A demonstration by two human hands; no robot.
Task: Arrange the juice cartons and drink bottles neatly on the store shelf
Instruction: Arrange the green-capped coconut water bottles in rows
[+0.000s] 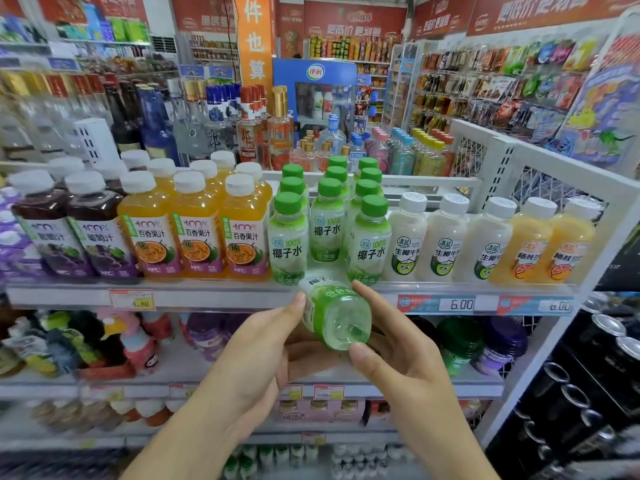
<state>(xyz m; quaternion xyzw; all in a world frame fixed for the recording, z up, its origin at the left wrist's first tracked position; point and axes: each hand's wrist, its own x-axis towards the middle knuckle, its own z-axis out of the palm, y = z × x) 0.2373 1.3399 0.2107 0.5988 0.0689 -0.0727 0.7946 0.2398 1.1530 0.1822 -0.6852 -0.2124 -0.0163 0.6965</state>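
Gripping one coconut water bottle (334, 311) w/ both hands, L hand (266, 348) & R hand (391, 344) held it tilted, base toward camera, just in front of shelf edge (214, 295), below green-capped bottles (327, 216).

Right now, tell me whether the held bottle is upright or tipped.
Tipped. The bottle lies nearly on its side between the left hand and right hand, base toward the camera.

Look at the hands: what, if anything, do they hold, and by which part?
Both hands hold one green-labelled bottle, tipped with its base toward the camera. The left hand and the right hand grip its lower body, near the base.
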